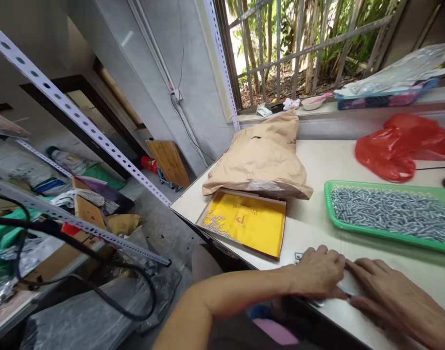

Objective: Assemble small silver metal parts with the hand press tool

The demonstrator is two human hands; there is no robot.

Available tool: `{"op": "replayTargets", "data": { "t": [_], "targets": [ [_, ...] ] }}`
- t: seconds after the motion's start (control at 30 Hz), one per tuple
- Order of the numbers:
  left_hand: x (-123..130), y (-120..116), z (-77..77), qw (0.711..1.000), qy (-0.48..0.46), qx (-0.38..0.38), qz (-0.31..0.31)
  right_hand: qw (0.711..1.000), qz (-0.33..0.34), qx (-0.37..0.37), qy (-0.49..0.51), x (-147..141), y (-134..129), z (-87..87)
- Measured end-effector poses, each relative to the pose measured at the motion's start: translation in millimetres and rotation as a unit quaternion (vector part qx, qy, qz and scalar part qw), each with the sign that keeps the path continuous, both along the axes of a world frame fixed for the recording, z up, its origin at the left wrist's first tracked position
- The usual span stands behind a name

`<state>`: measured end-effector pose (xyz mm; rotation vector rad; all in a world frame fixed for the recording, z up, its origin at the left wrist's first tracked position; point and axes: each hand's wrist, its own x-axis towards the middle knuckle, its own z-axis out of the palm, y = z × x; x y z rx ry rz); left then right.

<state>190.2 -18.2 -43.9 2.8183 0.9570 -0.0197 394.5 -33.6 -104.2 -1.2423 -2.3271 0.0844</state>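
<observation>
Near the front edge of the white table (310, 228), my left hand (319, 270) is closed, its fingers curled over something small and metallic. My right hand (393, 291) lies just to the right, fingertips close to the left hand's. A thin metal piece (348, 293) shows between the two hands, partly hidden by the fingers. Beyond them stands a green tray (377, 232) full of small metal screws (390, 209). Left of my hands lies a shallow box (282, 226) with a yellow bottom and several small metal pieces (213, 223) in its left corner.
A brown paper bag (259, 155) lies behind the yellow box and overlaps its edge. A red plastic bag (401, 143) rests at the back right. On the windowsill sits a blue basket (386, 99). A perforated metal post (87, 126) slants across the left, near cluttered shelving.
</observation>
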Motion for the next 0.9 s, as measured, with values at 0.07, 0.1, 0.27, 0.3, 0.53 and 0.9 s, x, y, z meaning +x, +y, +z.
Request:
{"op": "replayTargets", "data": {
  "t": [0.07,0.1,0.27,0.3,0.53,0.9],
  "targets": [
    [0.2,1.0,-0.4,1.000,0.001,0.001,-0.017,0.999,0.026,-0.033,-0.035,-1.8,-5.7,2.3],
    [0.0,0.6,-0.9,1.000,0.000,-0.002,-0.023,0.997,0.026,-0.050,-0.050,-3.3,-9.5,3.3],
    [-0.3,-5.5,-8.0,0.999,-0.005,0.004,-0.033,0.996,0.003,-0.083,-0.039,-12.1,-29.2,7.0],
    [0.3,-6.0,-9.6,0.999,-0.006,0.009,-0.036,0.996,0.002,-0.077,-0.035,-13.3,-31.6,8.3],
    [-0.6,-7.3,-4.6,0.999,-0.015,0.024,0.016,0.996,-0.003,-0.063,-0.069,-8.9,-23.0,31.9],
    [-15.8,-59.6,-16.8,0.987,-0.162,-0.015,0.003,0.982,-0.082,-0.122,-0.120,-4.5,14.1,60.3]
  ]
}}
